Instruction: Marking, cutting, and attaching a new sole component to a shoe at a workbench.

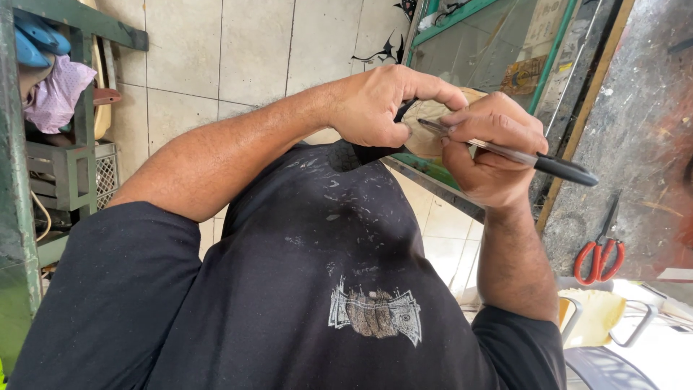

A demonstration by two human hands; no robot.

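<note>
Above the black shirt, both hands met in the middle of the head view. The left hand was closed around a flat, tan, oval piece, thumb and fingers pinching its near edge and its dark underside, so that the pale face was turned up. The right hand was closed in a writing grip on a slim tool with a metal shaft and black handle; the handle stuck out to the right past the knuckles, and the metal tip lay against the face of the tan piece, close to the left thumb. Whether the tip cut or only marked the surface could not be told.

Well apart, to the right, red-handled scissors hung against a scuffed grey board. Behind the hands ran a tiled wall, with a green metal frame at the left edge holding a pink cloth.
</note>
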